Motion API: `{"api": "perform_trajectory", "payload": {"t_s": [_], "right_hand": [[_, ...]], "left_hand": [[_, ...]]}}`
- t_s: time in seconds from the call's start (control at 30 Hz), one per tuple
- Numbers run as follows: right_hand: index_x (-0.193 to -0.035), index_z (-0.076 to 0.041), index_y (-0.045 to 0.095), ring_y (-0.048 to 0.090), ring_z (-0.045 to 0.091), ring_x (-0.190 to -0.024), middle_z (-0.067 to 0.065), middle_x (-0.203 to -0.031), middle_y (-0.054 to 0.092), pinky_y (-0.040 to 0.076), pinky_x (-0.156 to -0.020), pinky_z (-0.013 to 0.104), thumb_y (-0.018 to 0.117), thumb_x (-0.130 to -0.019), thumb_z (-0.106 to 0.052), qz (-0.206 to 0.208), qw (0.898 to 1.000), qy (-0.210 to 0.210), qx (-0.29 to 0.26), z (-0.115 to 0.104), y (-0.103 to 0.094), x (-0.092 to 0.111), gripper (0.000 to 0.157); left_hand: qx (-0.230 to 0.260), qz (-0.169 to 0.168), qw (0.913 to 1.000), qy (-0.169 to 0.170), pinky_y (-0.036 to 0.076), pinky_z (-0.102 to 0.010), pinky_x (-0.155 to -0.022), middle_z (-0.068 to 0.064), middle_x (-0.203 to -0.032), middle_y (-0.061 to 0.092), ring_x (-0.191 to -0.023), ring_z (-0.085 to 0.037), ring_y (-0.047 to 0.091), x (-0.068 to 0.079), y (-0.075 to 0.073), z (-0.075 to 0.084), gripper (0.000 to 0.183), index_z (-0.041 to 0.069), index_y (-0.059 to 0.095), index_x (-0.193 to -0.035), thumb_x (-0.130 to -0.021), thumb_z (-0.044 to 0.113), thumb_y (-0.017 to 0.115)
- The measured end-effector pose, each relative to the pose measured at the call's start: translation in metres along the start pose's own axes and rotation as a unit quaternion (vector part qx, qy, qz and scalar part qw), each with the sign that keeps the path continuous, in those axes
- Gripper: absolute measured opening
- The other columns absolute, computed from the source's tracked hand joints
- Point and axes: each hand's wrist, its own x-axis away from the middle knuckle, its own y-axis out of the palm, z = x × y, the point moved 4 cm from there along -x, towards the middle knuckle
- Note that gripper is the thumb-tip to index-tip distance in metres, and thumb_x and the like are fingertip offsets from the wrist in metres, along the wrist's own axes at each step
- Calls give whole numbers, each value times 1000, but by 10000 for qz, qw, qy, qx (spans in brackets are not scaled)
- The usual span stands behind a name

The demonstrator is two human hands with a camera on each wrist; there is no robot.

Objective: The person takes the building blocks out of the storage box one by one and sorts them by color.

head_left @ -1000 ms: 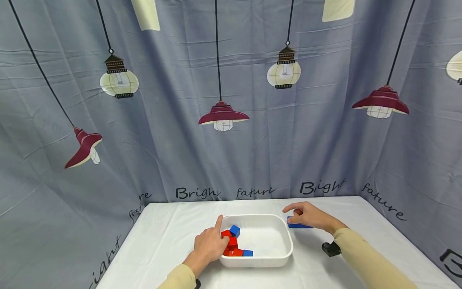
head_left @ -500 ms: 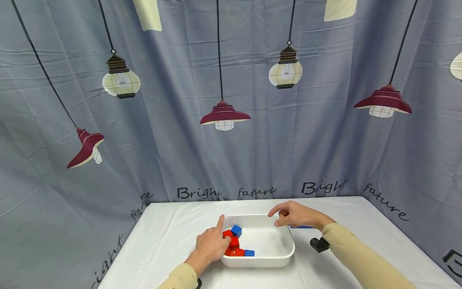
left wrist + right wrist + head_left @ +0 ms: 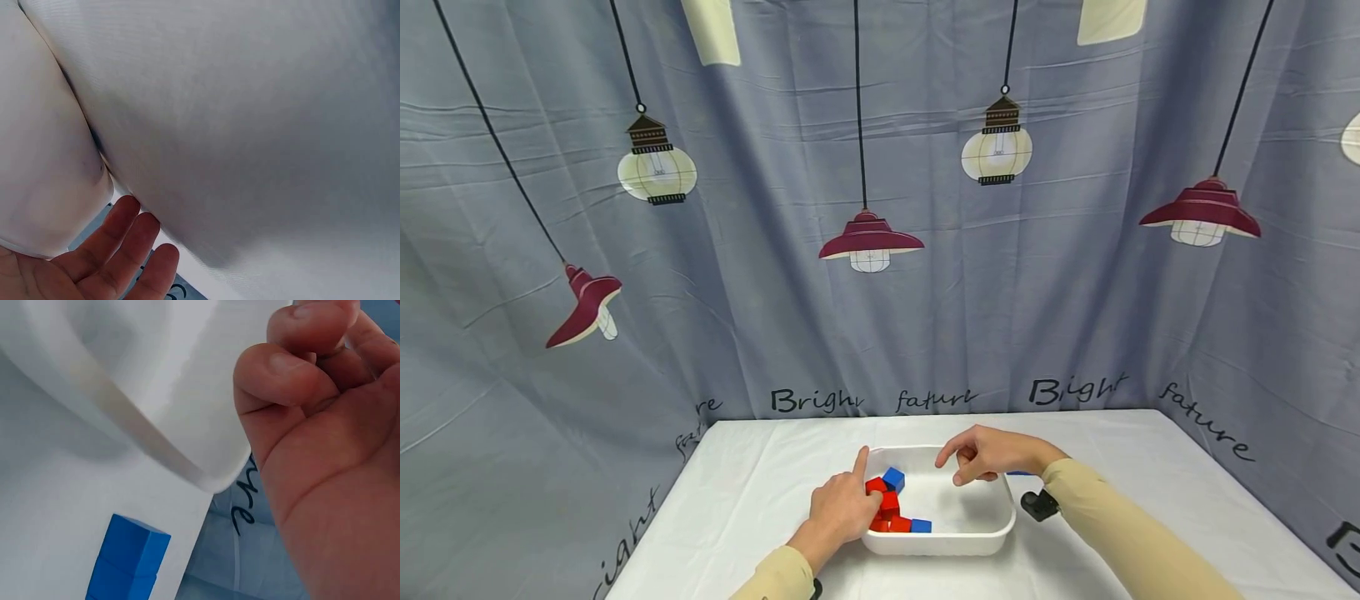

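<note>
A white plastic tray stands on the table, with several red cubes at its left end. Two blue cubes lie by them, one at the back and one at the front. My left hand holds the tray's left rim, thumb over the inside and index finger stretched along the edge; other fingers show outside the wall in the left wrist view. Above the tray's right part hovers my right hand, index finger half bent, other fingers curled, nothing visible between them.
To the right of the tray, a row of blue cubes lies on the white-covered table, mostly hidden by the right hand in the head view. A grey curtain with printed lamps hangs behind the table.
My right hand has moved left, from beside the blue row to over the tray. The left hand keeps its place on the rim. The head view has shifted slightly.
</note>
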Motion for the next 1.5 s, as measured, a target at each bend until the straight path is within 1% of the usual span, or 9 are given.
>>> {"api": "perform_trajectory", "payload": {"t_s": [0.13, 0.3, 0.37, 0.5, 0.63, 0.8, 1.0, 1.27, 1.5], "right_hand": [[-112, -17, 73, 38, 13, -46, -1, -63, 49, 39, -53, 26, 78, -85, -15, -61, 10000, 44, -22, 3, 6, -4, 27], [-114, -10, 73, 37, 14, -47, -1, -63, 49, 36, -52, 26, 79, -84, -14, -265, 9995, 131, -124, 3, 14, -10, 30], [-115, -6, 72, 37, 15, -48, -1, -62, 48, 34, -52, 26, 78, -85, -12, -362, 9991, 145, -152, 2, 17, -15, 31], [-116, -3, 71, 36, 18, -50, -2, -62, 49, 32, -51, 26, 76, -87, -10, -488, 9986, 154, -105, 0, 22, -27, 30], [-114, -5, 72, 37, 19, -51, -2, -62, 50, 31, -50, 26, 76, -87, -10, -529, 9984, 201, -49, 2, 28, -37, 28], [-111, -6, 74, 37, 19, -50, -1, -61, 50, 31, -50, 27, 78, -85, -10, -475, 9982, 359, -40, 8, 33, -40, 27], [-105, -12, 75, 37, 18, -51, -2, -60, 49, 29, -50, 26, 79, -84, -13, -506, 9975, 483, 67, 10, 41, -44, 21], [-100, -17, 76, 38, 16, -52, -4, -59, 51, 28, -50, 25, 82, -81, -17, -727, 9947, 682, 247, 14, 48, -51, 19], [-97, -16, 76, 41, 16, -53, -4, -59, 50, 27, -50, 24, 83, -81, -17, -853, 9929, 771, 296, 19, 56, -56, 17]], "left_hand": [[28, -29, 10000, 10, 52, -56, -87, -15, -115, 68, -97, -29, 63, 1, 1, 3, 74, 16, 35, -156, -90, 37, 61], [-9, -15, 9999, 115, 52, -56, -85, -15, -113, 69, -96, -29, 64, 2, 3, 5, 74, 15, 35, -156, -90, 37, 61], [-36, 7, 9999, 135, 53, -55, -83, -15, -111, 69, -95, -29, 64, 2, 3, 4, 74, 15, 36, -156, -90, 38, 61], [-54, 108, 9999, 119, 53, -54, -82, -13, -109, 70, -93, -28, 64, 1, 0, 3, 73, 16, 37, -155, -90, 37, 61], [-36, 100, 9999, 128, 53, -54, -82, -13, -109, 70, -93, -27, 64, -2, 0, 3, 74, 16, 36, -156, -90, 38, 61], [-40, 39, 9998, 178, 53, -54, -83, -13, -110, 69, -94, -28, 64, -3, 3, 3, 74, 16, 35, -156, -90, 39, 60], [-46, 24, 10000, 78, 53, -55, -85, -13, -110, 69, -93, -27, 63, -1, 1, 1, 74, 16, 35, -156, -90, 38, 61], [-8, -25, 10000, 6, 53, -56, -87, -13, -111, 69, -94, -27, 63, 0, 0, 0, 74, 16, 35, -156, -91, 38, 62], [1, -23, 10000, 46, 52, -56, -87, -13, -114, 69, -96, -28, 63, -2, 2, -2, 75, 16, 34, -157, -90, 39, 61]]}}
